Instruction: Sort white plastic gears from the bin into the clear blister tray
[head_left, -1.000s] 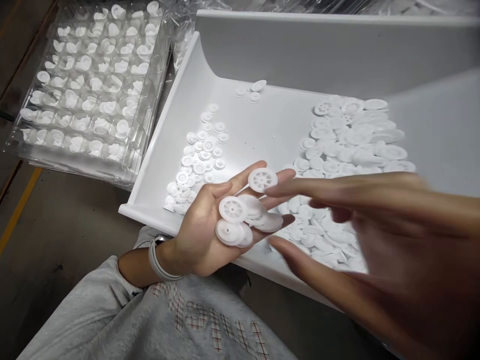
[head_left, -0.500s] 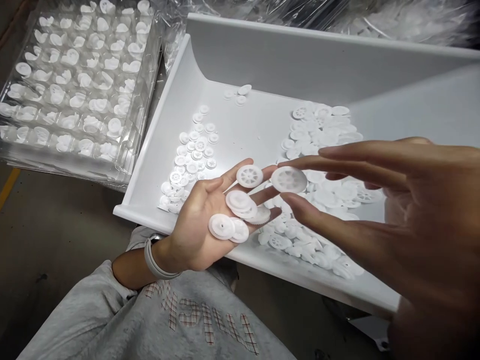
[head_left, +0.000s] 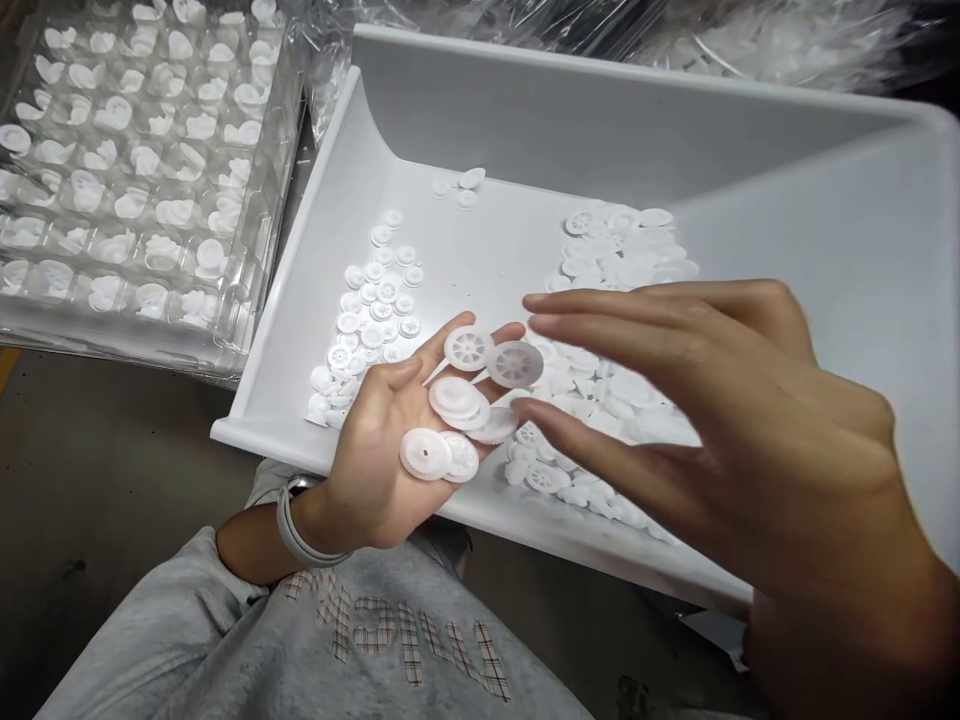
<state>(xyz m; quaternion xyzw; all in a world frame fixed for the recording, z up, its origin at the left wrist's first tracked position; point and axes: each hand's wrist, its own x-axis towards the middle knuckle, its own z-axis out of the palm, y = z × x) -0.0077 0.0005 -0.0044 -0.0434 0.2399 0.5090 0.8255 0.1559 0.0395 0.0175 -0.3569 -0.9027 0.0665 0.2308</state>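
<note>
Palm up, my left hand (head_left: pixel 382 455) cradles several white plastic gears (head_left: pixel 454 402), some overlapping on the palm and others lying along the fingers. One spoked gear (head_left: pixel 516 364) lies by the left fingertips, between the spread thumb and fingers of my right hand (head_left: pixel 720 410). The right fingers stand apart from that gear, and nothing is gripped in them. Beneath both hands, a large heap of white gears (head_left: pixel 622 250) is partly hidden. Smaller white gears (head_left: pixel 386 292) lie scattered to the left of it.
A light grey, high-walled tray (head_left: pixel 450 110) holds the loose gears. To its left stands a clear plastic blister tray (head_left: pixel 247 200) with white parts in its pockets. Crumpled clear plastic film (head_left: pixel 810 50) lies behind the grey tray.
My right hand has moved left and its fingers have parted, letting go of the spoked gear, which now lies by the left fingertips. The whole view has shifted slightly.
</note>
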